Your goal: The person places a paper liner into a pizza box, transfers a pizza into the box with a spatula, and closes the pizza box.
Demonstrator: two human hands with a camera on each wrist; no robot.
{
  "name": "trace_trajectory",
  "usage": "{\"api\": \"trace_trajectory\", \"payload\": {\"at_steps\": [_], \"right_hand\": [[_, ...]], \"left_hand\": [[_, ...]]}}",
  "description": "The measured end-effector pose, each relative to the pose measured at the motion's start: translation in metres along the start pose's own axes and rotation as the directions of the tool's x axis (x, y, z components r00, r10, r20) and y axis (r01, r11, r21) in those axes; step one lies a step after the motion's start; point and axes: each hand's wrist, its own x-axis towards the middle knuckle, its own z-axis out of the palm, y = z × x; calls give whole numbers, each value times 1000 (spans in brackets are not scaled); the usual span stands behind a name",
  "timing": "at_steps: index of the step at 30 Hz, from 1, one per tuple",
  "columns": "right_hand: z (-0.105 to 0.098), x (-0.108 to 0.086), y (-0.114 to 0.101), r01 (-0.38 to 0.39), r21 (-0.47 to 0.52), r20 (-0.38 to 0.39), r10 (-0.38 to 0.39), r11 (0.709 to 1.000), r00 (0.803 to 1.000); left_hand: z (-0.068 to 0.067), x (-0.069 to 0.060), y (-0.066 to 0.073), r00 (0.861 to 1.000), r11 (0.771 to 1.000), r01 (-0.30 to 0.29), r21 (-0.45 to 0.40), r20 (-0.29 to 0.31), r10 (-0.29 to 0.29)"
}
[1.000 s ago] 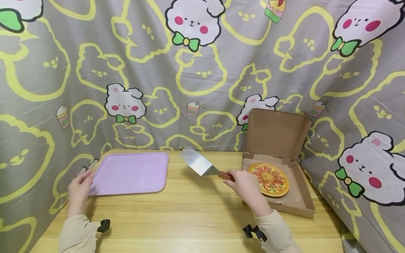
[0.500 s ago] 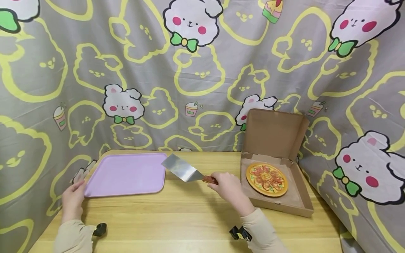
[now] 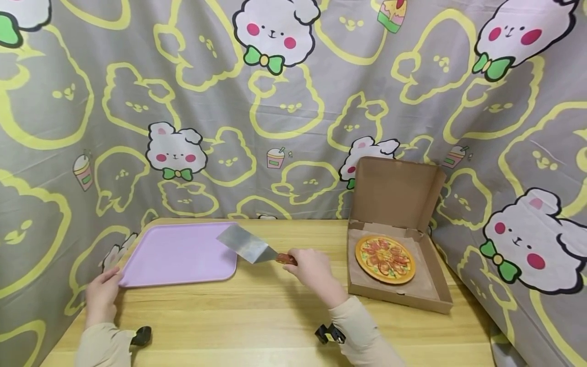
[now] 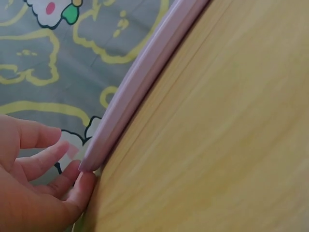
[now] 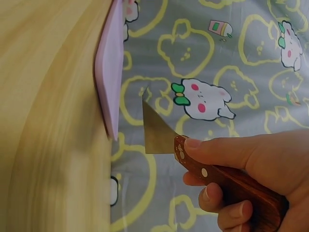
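Note:
A metal pizza server (image 3: 245,244) with a wooden handle (image 5: 241,188) is in my right hand (image 3: 314,272), its fingers curled round the handle. In the head view its blade appears over the right edge of a lilac tray (image 3: 174,255); the right wrist view shows the blade raised above the table. My left hand (image 3: 102,298) is at the tray's near left corner, and the left wrist view shows loosely bent fingers (image 4: 82,188) touching that corner. To the right, a round pizza (image 3: 385,259) with toppings lies in an open cardboard pizza box (image 3: 399,300).
The box lid (image 3: 396,193) stands upright at the back right. A patterned curtain (image 3: 293,127) hangs behind and on both sides of the wooden table (image 3: 229,326). The tray lies near the table's back left.
My right hand has carried the pizza server leftwards from beside the box to the tray's right edge. My left hand stays at the tray's corner. The view has shifted slightly.

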Motion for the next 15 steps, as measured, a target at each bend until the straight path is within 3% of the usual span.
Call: {"api": "trace_trajectory", "payload": {"at_steps": [15], "right_hand": [[23, 26, -36, 9, 9, 60, -10, 1000, 998]], "left_hand": [[-8, 6, -4, 997, 998, 54, -28, 50, -53]]}}
